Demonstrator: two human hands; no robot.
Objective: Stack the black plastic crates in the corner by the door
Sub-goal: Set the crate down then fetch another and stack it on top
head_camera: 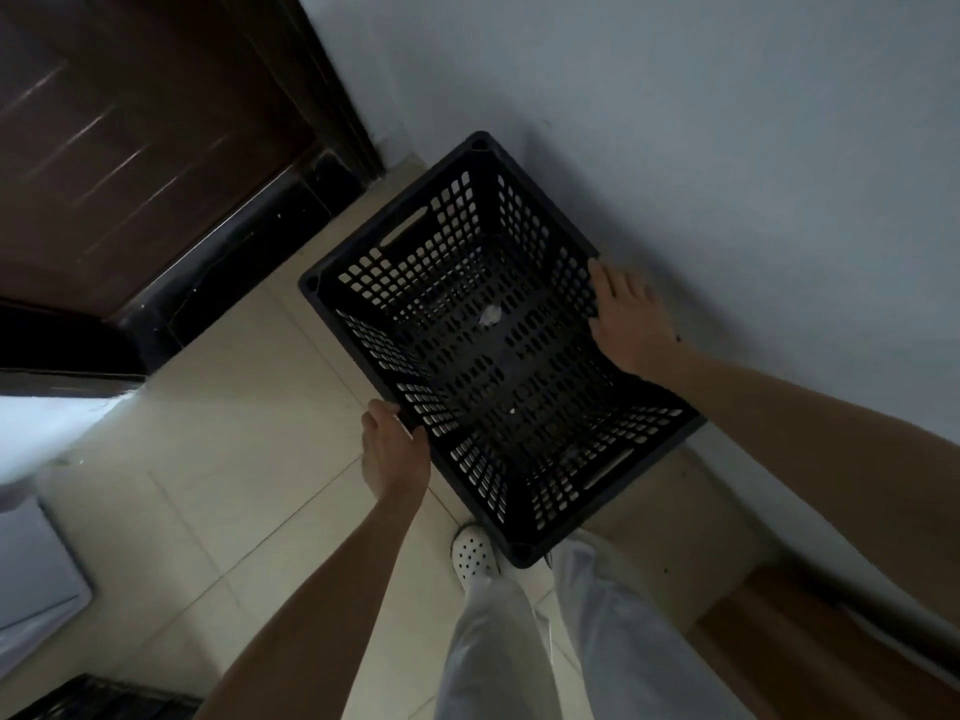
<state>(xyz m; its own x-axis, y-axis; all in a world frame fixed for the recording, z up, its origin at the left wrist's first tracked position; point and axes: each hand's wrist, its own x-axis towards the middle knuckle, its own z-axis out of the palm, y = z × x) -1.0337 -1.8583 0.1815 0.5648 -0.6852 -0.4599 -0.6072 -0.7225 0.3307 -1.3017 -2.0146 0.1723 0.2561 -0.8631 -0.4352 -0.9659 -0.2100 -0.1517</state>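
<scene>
In the corner by the door (130, 148), a black crate (493, 345) sits open side up, one long rim close along the pale wall (727, 122). It is hard plastic, rectangular, its walls and bottom pierced all over with a grid of small slots — cream floor (234, 433) tiles show through them. Each short end has a long handle slot, and each corner of the rim a round socket. A small pale scrap lies on the bottom. I can read no label or writing on it.

The left hand (392, 449) clasps the near long rim, fingers (382, 410) curled over its edge. The right hand (631, 319) lies on the far rim beside the wall, its fingers (605, 283) spread on the plastic rather than clenched.

The door is dark glossy wood above a black stone threshold. Below the crate stand pale trouser legs and a white perforated clog (472, 556) — just at the crate's near corner.
</scene>
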